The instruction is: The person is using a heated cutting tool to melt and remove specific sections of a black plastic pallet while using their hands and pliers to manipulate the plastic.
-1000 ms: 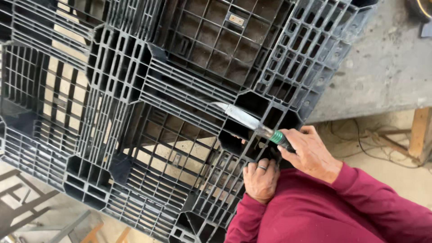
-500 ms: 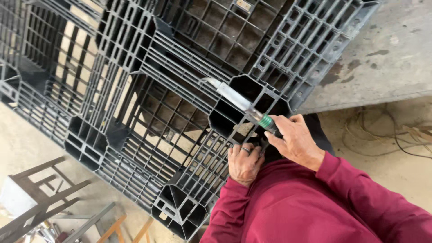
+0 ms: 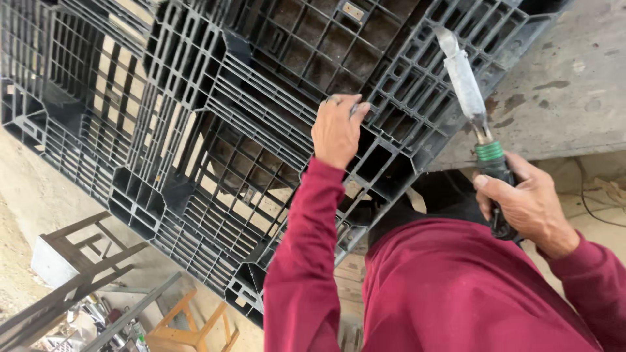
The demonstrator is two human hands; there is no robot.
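Observation:
A large black plastic pallet with an open grid of ribs fills most of the head view, tilted. My left hand reaches up and grips a rib near the pallet's middle, fingers curled over it. My right hand is at the right, off the pallet's edge, closed around the dark handle of a knife with a green collar. Its wide grey blade points up and slightly left over the pallet's right corner. Both arms wear dark red sleeves.
A grey concrete slab lies to the right of the pallet. Metal frames and a wooden stool stand on the floor at lower left. Thin cables lie on the ground at far right.
My left hand has moved up from the pallet's lower edge to a rib near its middle. My right hand has pulled the knife out of the grid and swung the blade upward to the right.

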